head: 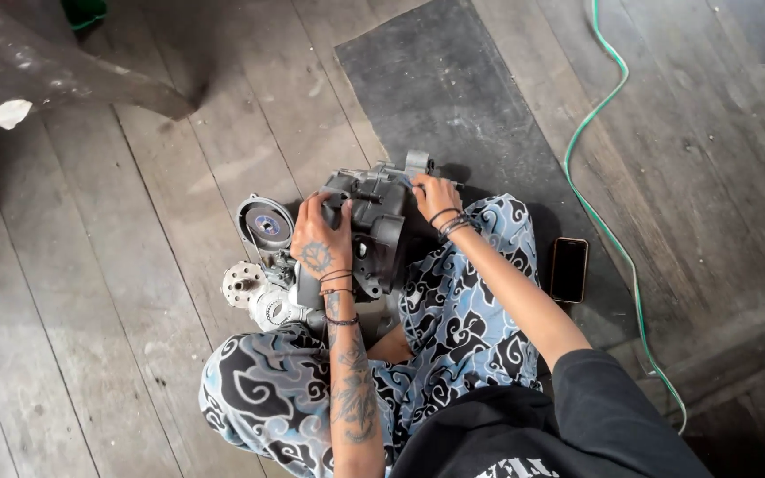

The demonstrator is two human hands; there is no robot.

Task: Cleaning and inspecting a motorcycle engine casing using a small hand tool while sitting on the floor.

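Observation:
A grey metal engine block [381, 223] rests on the wooden floor between my knees, partly on a dark mat [453, 97]. My left hand [320, 237] grips the block's left side near the top. My right hand [436, 196] holds its upper right edge, fingers curled over a small protruding part. A round cover with a blue centre [266, 225] and a toothed silver part [243, 284] sit at the block's left. My patterned blue trousers hide the block's lower end.
A black phone [569, 269] lies on the mat to my right. A green cable [608, 212] snakes along the floor from top to lower right. A dark bench or beam [55, 75] juts in at the upper left.

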